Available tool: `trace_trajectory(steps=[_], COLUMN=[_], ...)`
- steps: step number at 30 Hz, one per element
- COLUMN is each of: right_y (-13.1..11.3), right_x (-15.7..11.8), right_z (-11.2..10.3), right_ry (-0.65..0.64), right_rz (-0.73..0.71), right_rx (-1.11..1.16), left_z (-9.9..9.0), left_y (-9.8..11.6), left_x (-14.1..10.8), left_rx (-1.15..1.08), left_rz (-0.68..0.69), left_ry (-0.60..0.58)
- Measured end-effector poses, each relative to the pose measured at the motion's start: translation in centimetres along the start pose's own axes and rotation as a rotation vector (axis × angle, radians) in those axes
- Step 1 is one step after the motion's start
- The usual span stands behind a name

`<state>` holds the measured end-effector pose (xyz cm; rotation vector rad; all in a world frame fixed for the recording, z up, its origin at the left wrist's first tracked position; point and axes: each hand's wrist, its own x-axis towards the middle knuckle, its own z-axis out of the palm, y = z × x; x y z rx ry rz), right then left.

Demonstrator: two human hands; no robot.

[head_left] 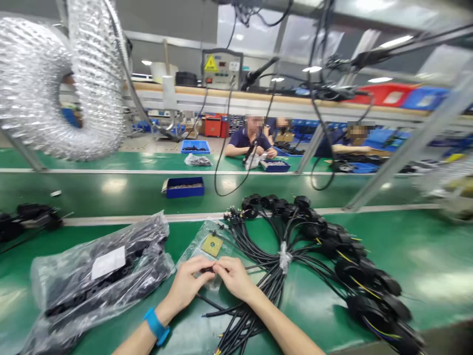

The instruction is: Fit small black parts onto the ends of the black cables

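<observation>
Both hands meet in front of me over the green bench. My left hand (190,279), with a blue band (156,326) on its wrist, pinches a small dark piece whose kind I cannot make out. My right hand (233,277) is closed at the end of a black cable, fingertips touching those of the left. The cable seems to run right into a bundle of black cables (258,291), tied in the middle with clear wrap (285,257). Round black housings (354,273) sit at the bundle's far ends. Just beyond my fingers lies a yellow square (212,245) on a clear plastic bag (199,236).
A large clear bag of black parts (107,276) lies at left. A blue bin (185,187) stands beyond the bench's ridge. Silver ducting (96,84) and cables hang overhead. Several people (242,143) work across the line.
</observation>
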<state>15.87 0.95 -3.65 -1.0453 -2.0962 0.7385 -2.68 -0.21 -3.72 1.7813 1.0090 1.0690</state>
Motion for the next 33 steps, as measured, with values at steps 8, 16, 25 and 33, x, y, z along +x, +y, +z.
trace_trajectory(steps=[8,16,25,33], right_y=[-1.2,7.5,4.1,-2.1], right_x=[5.1,9.6,4.3,-14.1], right_z=[-3.8,-6.7,-7.9,-10.3], right_ry=[0.317,0.340,0.352,0.490], right_rz=[-0.036,0.327,0.216,0.025], right_rx=[-0.304,-0.777,-0.690,-0.734], left_z=[0.5,1.7,1.7,1.6], left_y=[-0.3,-0.3,0.4,-0.5], left_x=[-1.2,-2.3,-3.0,-3.5], left_rx=[0.191,0.304,0.375,0.239], left_rz=[-0.012,0.205,0.282,0.463], left_ry=[0.375,-0.008,-0.141,0.075])
